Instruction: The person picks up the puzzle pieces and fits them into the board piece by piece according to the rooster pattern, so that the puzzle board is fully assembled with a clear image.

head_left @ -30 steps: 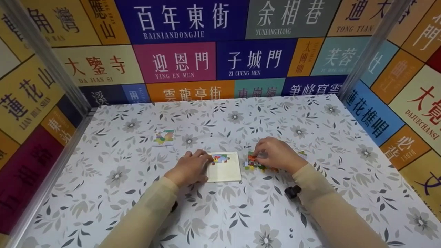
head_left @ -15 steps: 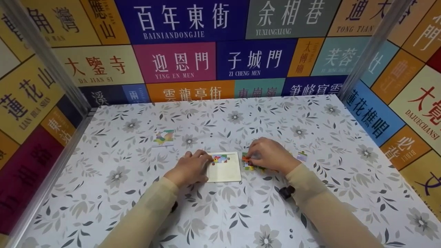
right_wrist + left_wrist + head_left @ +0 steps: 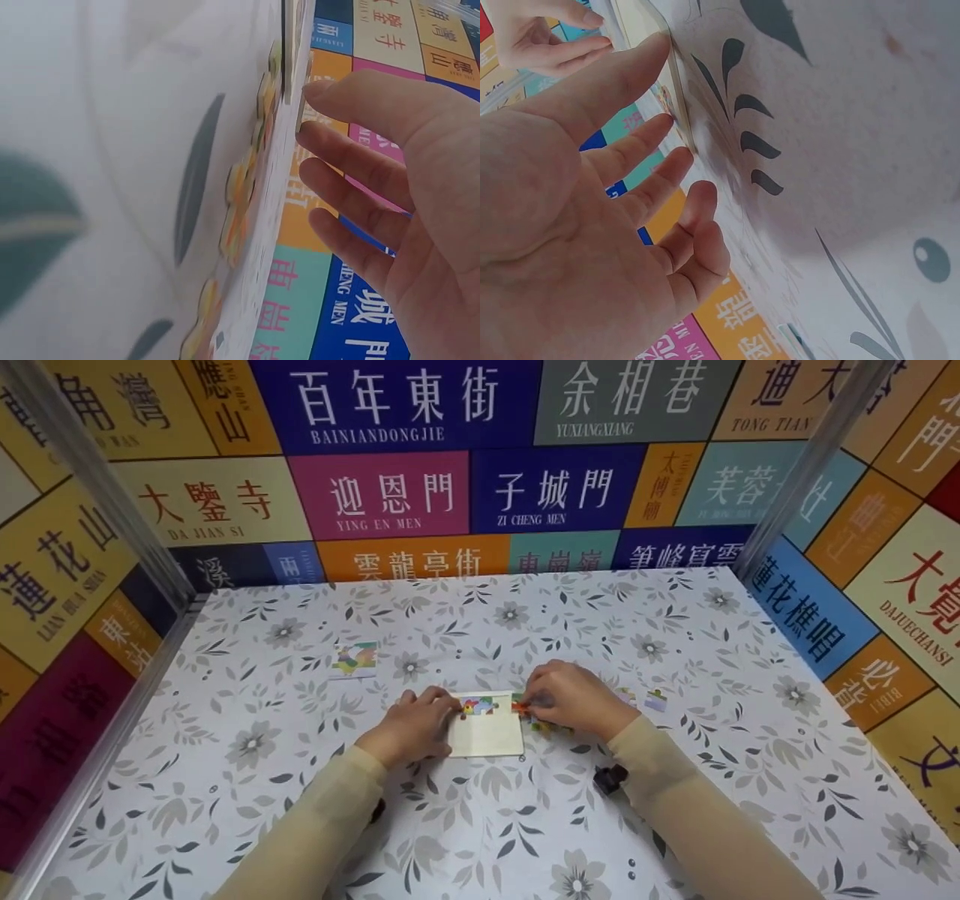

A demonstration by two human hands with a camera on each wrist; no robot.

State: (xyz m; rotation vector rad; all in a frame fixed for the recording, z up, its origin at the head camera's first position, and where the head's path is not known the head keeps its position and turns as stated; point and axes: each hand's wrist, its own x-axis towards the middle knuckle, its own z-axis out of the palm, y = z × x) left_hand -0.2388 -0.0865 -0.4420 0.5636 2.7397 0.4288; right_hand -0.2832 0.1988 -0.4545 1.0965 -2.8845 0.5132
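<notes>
A shallow cream puzzle tray lies mid-table, with a few joined jigsaw pieces along its upper part. At its left edge rests my left hand; the left wrist view has the thumb and longer fingers fairly straight against the edge, the others bent. Over the tray's upper right corner, my right hand pinches a red and green puzzle piece, partly covered by the fingertips. Loose puzzle pieces lie under and beside that hand, and also show as a row of pieces in the right wrist view.
A colourful picture card lies back left of the tray. One lilac and green piece sits apart on the right. Patterned wall panels enclose the floral-covered table at the back and sides.
My right hand has moved left from the loose pieces to the tray's right edge, carrying the red and green puzzle piece. The left hand stays at the tray.
</notes>
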